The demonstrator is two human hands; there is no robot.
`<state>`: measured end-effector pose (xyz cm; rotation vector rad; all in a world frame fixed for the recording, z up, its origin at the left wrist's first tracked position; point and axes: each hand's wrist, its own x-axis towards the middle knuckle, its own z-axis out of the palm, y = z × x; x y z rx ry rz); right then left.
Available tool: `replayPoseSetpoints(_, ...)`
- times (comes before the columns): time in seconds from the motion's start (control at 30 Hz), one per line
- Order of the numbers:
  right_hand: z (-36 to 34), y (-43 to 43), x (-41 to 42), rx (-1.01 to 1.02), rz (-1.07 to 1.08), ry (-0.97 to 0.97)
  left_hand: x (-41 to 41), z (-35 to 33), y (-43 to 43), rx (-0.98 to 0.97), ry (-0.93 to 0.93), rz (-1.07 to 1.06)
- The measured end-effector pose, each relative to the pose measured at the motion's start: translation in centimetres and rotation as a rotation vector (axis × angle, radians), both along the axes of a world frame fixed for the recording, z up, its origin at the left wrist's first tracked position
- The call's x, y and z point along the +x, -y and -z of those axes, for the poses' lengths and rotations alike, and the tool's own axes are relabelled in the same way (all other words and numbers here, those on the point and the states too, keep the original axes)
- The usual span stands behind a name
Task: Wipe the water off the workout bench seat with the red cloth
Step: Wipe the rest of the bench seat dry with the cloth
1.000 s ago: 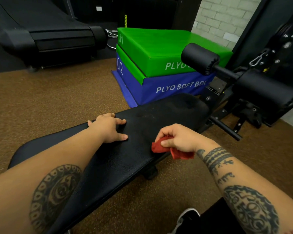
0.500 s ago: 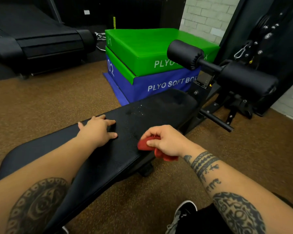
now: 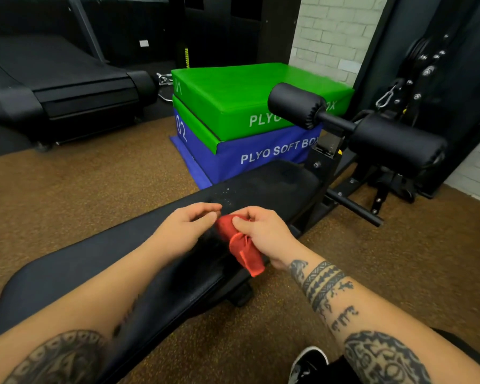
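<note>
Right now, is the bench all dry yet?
Not yet. Done: the right hand grips the crumpled red cloth. In hand: the cloth is held over the black padded bench seat, with the left hand beside it. Left: the shiny water droplets just beyond the cloth need wiping.

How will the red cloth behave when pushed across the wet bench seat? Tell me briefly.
Probably floppy: the red cloth droops in folds from the grip of the right hand. Likely light, since a loose pinch carries it. Pushed over the bench seat, it may bunch up unless spread flat.
</note>
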<state>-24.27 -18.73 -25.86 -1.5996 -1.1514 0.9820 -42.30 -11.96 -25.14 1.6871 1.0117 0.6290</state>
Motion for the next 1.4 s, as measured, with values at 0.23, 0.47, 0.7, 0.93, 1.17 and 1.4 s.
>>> replayPoseSetpoints(0.23,-2.1,-0.7,0.9,-0.015,0.172,-0.423,4.0,-2.1,0.0,-0.276,0.233,-0.029)
replayPoseSetpoints(0.47,-3.3,-1.9,3.1,0.088,0.231,-0.228,4.6,-3.3,-0.8,-0.493,0.265,-0.012)
replayPoseSetpoints(0.7,-4.5,-2.5,4.3,0.139,0.254,-0.231,4.5,-3.6,-1.2,-0.617,0.210,0.098)
replayPoseSetpoints(0.93,-3.6,-3.2,4.3,0.183,0.408,0.073,7.0,-2.7,-0.7,-0.576,0.217,-0.127)
replayPoseSetpoints(1.17,-2.6,-2.1,0.5,0.197,-0.011,0.274,7.2,-3.1,-1.2,-0.975,0.571,-0.252)
replayPoseSetpoints(1.4,-1.7,-3.0,2.0,0.260,-0.170,0.476,6.2,-3.7,-2.3,-0.844,0.597,-0.208)
